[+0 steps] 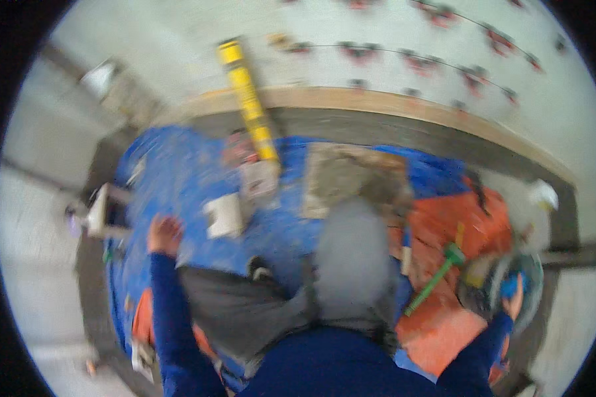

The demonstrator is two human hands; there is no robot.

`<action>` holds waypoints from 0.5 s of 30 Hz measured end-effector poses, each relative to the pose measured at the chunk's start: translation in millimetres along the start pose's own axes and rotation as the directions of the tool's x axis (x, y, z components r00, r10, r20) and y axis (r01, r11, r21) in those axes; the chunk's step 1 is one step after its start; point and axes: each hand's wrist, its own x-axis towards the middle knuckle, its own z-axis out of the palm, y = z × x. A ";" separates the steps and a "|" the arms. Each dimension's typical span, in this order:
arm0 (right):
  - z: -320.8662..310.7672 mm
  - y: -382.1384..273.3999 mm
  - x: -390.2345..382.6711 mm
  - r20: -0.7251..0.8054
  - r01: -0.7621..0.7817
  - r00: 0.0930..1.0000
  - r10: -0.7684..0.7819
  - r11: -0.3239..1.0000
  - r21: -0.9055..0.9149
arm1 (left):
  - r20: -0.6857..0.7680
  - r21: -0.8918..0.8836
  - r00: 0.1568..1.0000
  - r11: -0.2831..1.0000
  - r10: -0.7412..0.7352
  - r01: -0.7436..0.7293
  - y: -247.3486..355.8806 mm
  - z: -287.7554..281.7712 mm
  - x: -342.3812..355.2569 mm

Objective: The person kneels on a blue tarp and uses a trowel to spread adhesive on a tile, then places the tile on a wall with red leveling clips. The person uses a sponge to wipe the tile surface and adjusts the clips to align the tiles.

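The picture is blurred. My left hand [167, 231] hangs over the blue tarp [155, 172] at the left, fingers loosely apart, holding nothing visible. My right hand [513, 296] reaches into a grey bucket [535, 291] at the right, closed on a blue object [508, 286], perhaps a sponge. Beside the bucket a green-handled tool [428, 284] lies on an orange sheet [430, 337]. A grey-smeared board [331, 169] lies beyond my raised knee [347, 245].
A long yellow level [248, 99] leans toward the back wall [364, 66], which carries rows of red-and-black clips. A white block [222, 217] sits on the tarp. A small white stool [106, 212] stands at the left. A blue-and-wood-handled tool [406, 255] lies right of my knee.
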 end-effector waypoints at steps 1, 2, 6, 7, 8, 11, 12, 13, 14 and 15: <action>-3.0 8.1 6.9 0.056 0.277 0.954 -0.294 0.799 -0.534 | -0.008 0.014 1.000 1.000 0.027 -0.027 -2.2 6.2 -6.9; -9.5 13.1 14.3 0.012 0.184 0.979 -0.202 0.868 -0.460 | -0.013 0.037 1.000 0.999 0.016 -0.015 -1.5 15.6 -11.1; -24.4 25.8 36.5 -0.194 -0.087 0.980 -0.034 0.808 -0.583 | -0.086 0.006 0.995 0.998 0.059 -0.059 3.3 43.8 -33.8; -26.1 25.5 39.4 -0.288 -0.173 0.958 -0.006 0.789 -0.590 | -0.082 0.005 0.994 0.998 0.067 -0.067 4.2 48.2 -37.5; -25.7 25.0 43.7 -0.254 -0.160 0.967 -0.035 0.691 -0.705 | -0.087 0.003 0.993 0.997 0.074 -0.074 5.1 51.7 -40.5; -18.4 17.4 55.0 -0.269 -0.245 0.963 0.014 0.459 -0.854 | -0.071 0.008 0.994 0.996 0.085 -0.084 7.0 55.8 -44.8; -15.1 15.6 58.8 -0.289 -0.282 0.956 0.047 0.410 -0.867 | -0.083 0.007 0.992 0.995 0.095 -0.095 7.0 56.5 -45.4; -11.3 13.3 62.0 -0.317 -0.328 0.944 0.095 0.393 -0.859 | -0.092 0.014 0.991 0.995 0.101 -0.100 7.2 56.9 -45.5; -8.4 12.0 64.4 -0.313 -0.336 0.942 0.122 0.306 -0.891 | -0.093 0.024 0.989 0.994 0.110 -0.109 7.2 58.0 -45.4; -5.4 10.4 66.5 -0.272 -0.291 0.953 0.130 0.154 -0.944 | -0.092 0.014 0.989 0.994 0.113 -0.112 7.4 59.3 -45.3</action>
